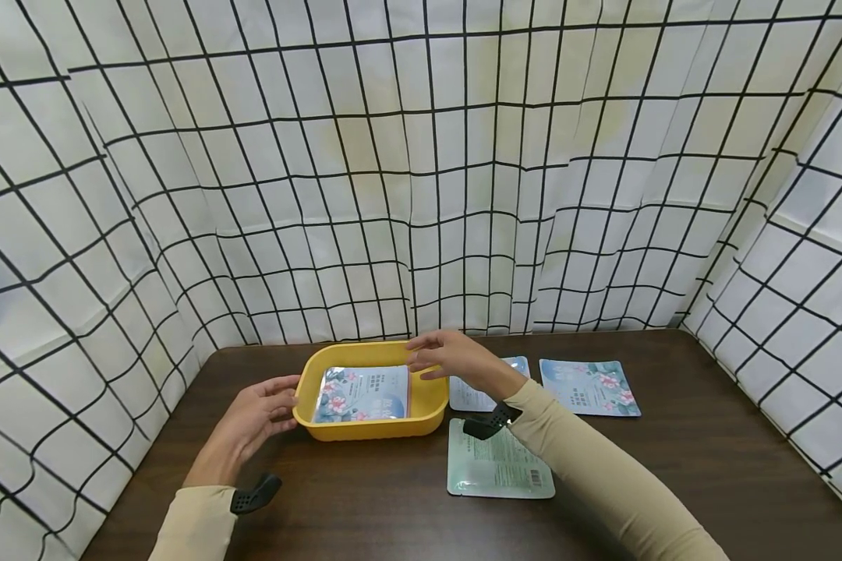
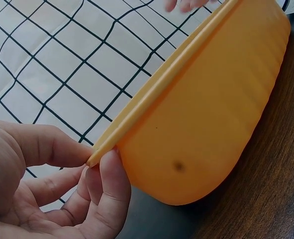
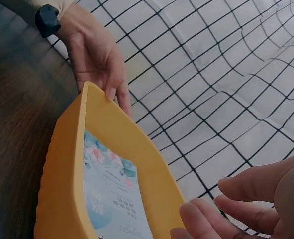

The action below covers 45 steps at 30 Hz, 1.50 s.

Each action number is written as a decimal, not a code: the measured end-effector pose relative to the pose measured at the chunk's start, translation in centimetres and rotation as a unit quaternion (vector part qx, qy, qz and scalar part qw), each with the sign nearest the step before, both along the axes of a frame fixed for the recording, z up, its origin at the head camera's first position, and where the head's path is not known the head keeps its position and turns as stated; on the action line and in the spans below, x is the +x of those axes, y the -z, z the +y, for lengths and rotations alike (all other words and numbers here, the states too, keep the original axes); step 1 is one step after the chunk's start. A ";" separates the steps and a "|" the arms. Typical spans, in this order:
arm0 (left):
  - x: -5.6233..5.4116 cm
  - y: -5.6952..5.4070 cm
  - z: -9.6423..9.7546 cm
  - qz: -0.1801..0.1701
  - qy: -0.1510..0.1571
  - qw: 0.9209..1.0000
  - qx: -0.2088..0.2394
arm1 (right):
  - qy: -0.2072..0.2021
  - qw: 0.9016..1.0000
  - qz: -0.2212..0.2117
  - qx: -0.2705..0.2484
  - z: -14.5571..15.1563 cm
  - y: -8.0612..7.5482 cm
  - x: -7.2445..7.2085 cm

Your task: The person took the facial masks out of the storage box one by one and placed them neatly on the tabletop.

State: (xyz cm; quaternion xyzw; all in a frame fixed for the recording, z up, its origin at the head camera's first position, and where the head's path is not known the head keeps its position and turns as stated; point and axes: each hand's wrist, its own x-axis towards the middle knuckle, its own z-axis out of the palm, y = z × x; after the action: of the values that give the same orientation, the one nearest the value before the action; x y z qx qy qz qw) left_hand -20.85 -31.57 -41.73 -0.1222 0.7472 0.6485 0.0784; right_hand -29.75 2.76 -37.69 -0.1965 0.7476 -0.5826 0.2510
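Observation:
A yellow plastic basket stands on the dark table with a light-blue floral sachet lying flat inside; a pinkish edge shows along the sachet's right side. At the basket's left end my left hand pinches the rim between thumb and fingers, as the left wrist view shows close up. Over the basket's right end hovers my right hand, its fingers loosely bent with nothing between them. In the right wrist view those fingers overlap the basket's near rim.
Right of the basket lies a pale-blue sachet, partly hidden by my right wrist. Further right is another floral sachet. Nearer me lies a green sachet, under my right forearm in this view. A white black-gridded curtain surrounds the table.

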 end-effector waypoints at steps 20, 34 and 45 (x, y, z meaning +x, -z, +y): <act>0.0 0.3 0.3 0.004 0.004 1.000 0.000 | 0.073 0.995 -0.009 0.069 -5.3 3.0 -1.3; 0.2 0.0 0.3 0.002 0.000 1.000 0.005 | 0.126 0.992 -0.026 0.006 -6.0 3.6 -0.5; 0.2 0.0 0.2 0.004 -0.001 1.000 0.006 | 0.168 0.985 -0.039 0.024 -6.9 3.5 0.6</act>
State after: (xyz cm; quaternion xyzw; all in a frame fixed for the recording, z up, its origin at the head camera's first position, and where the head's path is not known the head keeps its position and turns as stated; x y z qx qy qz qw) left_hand -20.63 -31.37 -41.73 -0.1194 0.7437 0.6535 0.0753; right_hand -29.12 -4.12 -41.23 -0.0397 0.7733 -0.6057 0.1831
